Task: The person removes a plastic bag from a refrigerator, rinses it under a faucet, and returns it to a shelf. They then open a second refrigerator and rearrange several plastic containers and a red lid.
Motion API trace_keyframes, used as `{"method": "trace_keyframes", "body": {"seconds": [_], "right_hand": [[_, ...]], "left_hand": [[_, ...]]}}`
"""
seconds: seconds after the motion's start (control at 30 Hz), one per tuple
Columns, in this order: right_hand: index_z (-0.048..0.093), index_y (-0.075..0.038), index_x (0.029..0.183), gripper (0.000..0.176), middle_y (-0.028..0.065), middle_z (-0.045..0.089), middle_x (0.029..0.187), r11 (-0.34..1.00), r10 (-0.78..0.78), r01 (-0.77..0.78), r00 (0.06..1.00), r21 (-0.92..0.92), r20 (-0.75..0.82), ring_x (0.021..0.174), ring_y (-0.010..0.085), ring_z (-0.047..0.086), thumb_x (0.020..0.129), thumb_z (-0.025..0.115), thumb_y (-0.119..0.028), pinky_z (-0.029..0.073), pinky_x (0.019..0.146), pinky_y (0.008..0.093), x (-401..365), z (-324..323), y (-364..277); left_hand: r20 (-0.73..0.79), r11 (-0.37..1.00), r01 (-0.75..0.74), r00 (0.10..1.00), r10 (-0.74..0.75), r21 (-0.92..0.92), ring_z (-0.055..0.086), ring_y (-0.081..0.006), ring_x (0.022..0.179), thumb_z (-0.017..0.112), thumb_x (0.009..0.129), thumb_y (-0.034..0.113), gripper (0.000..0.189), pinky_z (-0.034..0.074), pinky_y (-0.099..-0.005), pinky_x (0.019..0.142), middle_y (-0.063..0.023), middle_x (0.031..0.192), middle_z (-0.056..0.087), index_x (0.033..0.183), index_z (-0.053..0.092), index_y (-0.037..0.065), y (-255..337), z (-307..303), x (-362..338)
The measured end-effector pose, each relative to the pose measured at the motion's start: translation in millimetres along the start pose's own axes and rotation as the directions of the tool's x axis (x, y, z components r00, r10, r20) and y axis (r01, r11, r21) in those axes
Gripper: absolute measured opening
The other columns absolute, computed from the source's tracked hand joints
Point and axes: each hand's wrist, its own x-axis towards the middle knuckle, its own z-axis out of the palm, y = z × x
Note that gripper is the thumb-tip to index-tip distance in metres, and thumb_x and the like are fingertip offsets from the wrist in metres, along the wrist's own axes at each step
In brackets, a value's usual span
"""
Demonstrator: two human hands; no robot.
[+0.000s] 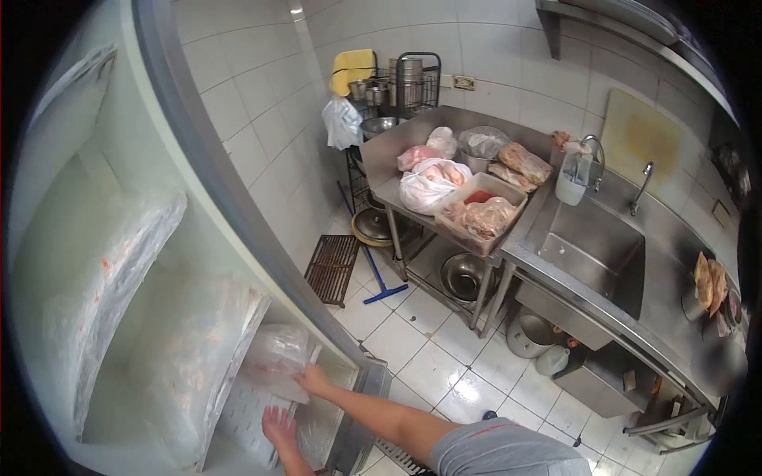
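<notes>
The left part of the view is filled by one freezer (202, 163), in which at least two frost-covered shelves (127, 266) are seen. Across from the freezer, one steel surface (389, 186) is set against the wall, and one sink (591, 254) is joined to it on the side farther from the freezer. One cutting board (635, 143) is leaned on the wall behind the sink, well apart from the freezer.

On the surface facing the freezer, one plastic tub (468, 232) of wrapped food is set, with one white bag (425, 190) lying just beside it, on the side nearer the freezer. Two brown packs (524, 163) are stacked behind the tub, farther from the freezer. One slatted rack (332, 270) and one blue squeegee (386, 293) are placed on the floor just outside the freezer.

Low inside the freezer, one clear plastic bag (274, 357) is found; its contents cannot be made out. Two hands are seen there. The bag's edge is gripped by the right hand (315, 382), its fingers closed. The left hand (279, 429) is held just beside it, fingers spread and nothing grasped; whether anything is touched cannot be told.
</notes>
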Motion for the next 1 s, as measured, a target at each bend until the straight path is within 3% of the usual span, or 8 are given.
{"method": "trace_keyframes", "body": {"seconds": [0.2, 0.3, 0.4, 0.6, 0.7, 0.8, 0.9, 1.0], "right_hand": [[0.065, -0.004, 0.096, 0.027, 0.0198, 0.065, 0.089, 0.975, -0.223, 0.221, 0.971, 0.030, 0.088, 0.085, 0.0361, 0.063, 0.077, 0.067, -0.024, 0.049, 0.075, 0.0421, -59, -135, 3], [0.062, -0.004, 0.102, 0.029, 0.0207, 0.064, 0.093, 0.935, -0.343, 0.335, 0.938, 0.116, 0.058, 0.090, 0.0375, 0.061, 0.077, 0.067, -0.018, 0.048, 0.079, 0.0419, -72, -147, 10], [0.058, -0.003, 0.106, 0.032, 0.0215, 0.062, 0.098, 0.900, -0.434, 0.425, 0.895, 0.098, 0.107, 0.092, 0.0389, 0.059, 0.078, 0.066, -0.016, 0.047, 0.080, 0.0424, -82, -168, 1], [0.056, -0.004, 0.112, 0.035, 0.0192, 0.057, 0.111, 0.812, -0.571, 0.580, 0.761, 0.069, 0.307, 0.106, 0.0339, 0.054, 0.079, 0.065, -0.009, 0.042, 0.091, 0.0401, -56, -184, 3], [0.054, -0.004, 0.115, 0.038, 0.0206, 0.054, 0.118, 0.783, -0.592, 0.617, 0.697, 0.081, 0.404, 0.111, 0.0360, 0.050, 0.078, 0.064, -0.007, 0.040, 0.095, 0.0407, -41, -171, 6], [0.054, -0.004, 0.116, 0.039, 0.0206, 0.052, 0.120, 0.771, -0.609, 0.627, 0.672, 0.114, 0.422, 0.113, 0.0364, 0.048, 0.078, 0.064, -0.006, 0.039, 0.096, 0.0409, -39, -175, 3], [0.053, -0.004, 0.117, 0.040, 0.0206, 0.051, 0.122, 0.758, -0.632, 0.632, 0.654, 0.160, 0.415, 0.115, 0.0368, 0.046, 0.078, 0.063, -0.005, 0.038, 0.097, 0.0411, -43, -190, -3], [0.053, -0.005, 0.118, 0.041, 0.0206, 0.050, 0.123, 0.742, -0.660, 0.638, 0.643, 0.204, 0.388, 0.117, 0.0372, 0.045, 0.078, 0.062, -0.004, 0.037, 0.098, 0.0413, -48, -209, -13]], "left_hand": [[0.481, 0.759, 0.546, 0.803, -0.353, -0.354, 0.029, -0.0366, 0.130, 0.028, 0.079, 0.075, 0.090, 0.021, -0.0651, 0.098, -0.0133, 0.147, 0.025, 0.144, 0.022, 0.013, -28, -34, 5], [0.662, 0.716, 0.573, 0.720, -0.208, -0.399, 0.026, -0.0376, 0.131, 0.033, 0.071, 0.083, 0.104, 0.022, -0.0683, 0.096, -0.0168, 0.144, 0.027, 0.144, 0.020, 0.010, -32, -8, 1], [0.613, 0.565, 0.599, 0.765, -0.196, -0.568, 0.013, -0.0400, 0.136, 0.035, 0.065, 0.087, 0.114, 0.014, -0.0667, 0.100, -0.0139, 0.151, 0.013, 0.145, 0.014, 0.009, -6, 43, -26], [0.640, 0.597, 0.456, 0.758, 0.128, -0.660, 0.018, -0.0369, 0.135, 0.041, 0.068, 0.082, 0.106, 0.014, -0.0639, 0.103, -0.0099, 0.150, 0.019, 0.145, 0.020, 0.012, 26, 105, -54], [0.555, 0.660, 0.358, 0.825, 0.109, -0.661, 0.030, -0.0351, 0.130, 0.042, 0.081, 0.068, 0.084, 0.023, -0.0601, 0.104, -0.0107, 0.145, 0.031, 0.142, 0.028, 0.012, 24, 100, -24], [0.555, 0.972, 0.038, 0.826, 0.100, -0.231, 0.043, -0.0333, 0.122, 0.041, 0.091, 0.047, 0.058, 0.033, -0.0566, 0.100, -0.0119, 0.136, 0.043, 0.137, 0.038, 0.012, -4, 81, 47], [0.434, 0.890, 0.238, 0.900, -0.051, -0.389, 0.047, -0.0331, 0.117, 0.039, 0.094, 0.031, 0.045, 0.039, -0.0553, 0.095, -0.0125, 0.132, 0.047, 0.133, 0.043, 0.009, -29, 60, 108], [0.529, 0.932, 0.057, 0.835, 0.152, -0.357, 0.047, -0.0322, 0.117, 0.042, 0.092, 0.027, 0.045, 0.040, -0.0518, 0.096, -0.0132, 0.132, 0.047, 0.132, 0.043, 0.006, -26, 69, 54]]}}
